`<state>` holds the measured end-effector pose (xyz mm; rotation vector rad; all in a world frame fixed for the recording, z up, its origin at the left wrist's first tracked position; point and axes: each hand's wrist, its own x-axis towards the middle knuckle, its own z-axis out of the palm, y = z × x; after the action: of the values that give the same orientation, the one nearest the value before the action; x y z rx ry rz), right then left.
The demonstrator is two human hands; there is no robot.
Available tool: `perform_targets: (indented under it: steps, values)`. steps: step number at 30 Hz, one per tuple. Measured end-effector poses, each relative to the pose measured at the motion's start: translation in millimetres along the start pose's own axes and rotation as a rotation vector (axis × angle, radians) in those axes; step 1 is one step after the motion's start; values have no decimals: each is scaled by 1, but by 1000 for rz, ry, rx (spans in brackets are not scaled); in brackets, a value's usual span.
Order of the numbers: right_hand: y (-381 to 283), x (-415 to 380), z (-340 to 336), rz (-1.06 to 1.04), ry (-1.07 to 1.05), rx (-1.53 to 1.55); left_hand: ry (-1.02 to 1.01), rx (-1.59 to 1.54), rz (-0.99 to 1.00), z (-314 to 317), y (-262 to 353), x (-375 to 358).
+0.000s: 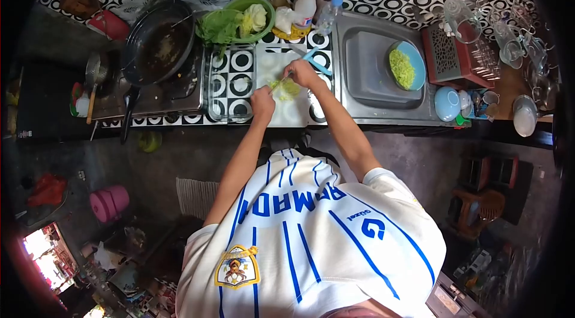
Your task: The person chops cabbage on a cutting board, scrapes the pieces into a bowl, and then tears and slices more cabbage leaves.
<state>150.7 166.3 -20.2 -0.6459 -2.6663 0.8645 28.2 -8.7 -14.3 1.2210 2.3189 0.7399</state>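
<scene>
My left hand (262,103) is closed at the left side of a pale cutting board (290,115), low over its surface. Close by, a little farther back, my right hand (303,73) is closed too. A thin, narrow object (285,81) shows between the two hands; its kind is too small to tell. Finely cut light-green vegetable (290,89) lies on the board under and beside the fingers. Behind my right hand rests a utensil with blue handles (321,64). What my left fingers hold, if anything, is hidden.
A green basin (269,12) with leafy greens (217,26) and cabbage (254,20) stands behind. Left is a stove with a dark wok (157,42), its handle over the counter edge. A blue bowl (419,57) of shredded vegetable sits in the sink (353,105) at right. Bottles (304,3) stand behind.
</scene>
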Motion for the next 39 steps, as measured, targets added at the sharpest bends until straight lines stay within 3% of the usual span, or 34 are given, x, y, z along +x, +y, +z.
perform_targets:
  steps: [4,6,8,11,12,14,15,18,22,29,34,39]
  values:
    - [-20,2,-11,-26,35,13,51,-48,-10,0,-2,-3]
    - [-1,3,0,12,27,253,42,-5,-1,3,-1,-7]
    - [-8,5,-5,-72,47,83,63,19,40,0,3,6]
    - [14,2,13,35,1,204,64,117,66,14,-9,-1]
    - [2,2,-2,-53,0,169,71,83,73,7,-4,14]
    - [-11,-7,-7,47,35,195,21,17,58,-2,-1,-1]
    - [-9,-10,-7,-20,92,238,39,7,80,-7,0,3]
    - [-7,-21,-13,90,83,185,-46,-86,154,-28,-1,19]
    - [-31,-28,-35,103,185,49,23,-139,415,-45,6,45]
    - [-24,-21,-22,25,142,-56,-112,112,298,-25,-2,65]
    - [-42,-11,-29,101,13,-161,-140,305,365,-8,-4,77]
    - [-63,-15,-34,157,27,-178,-199,451,362,-14,6,83]
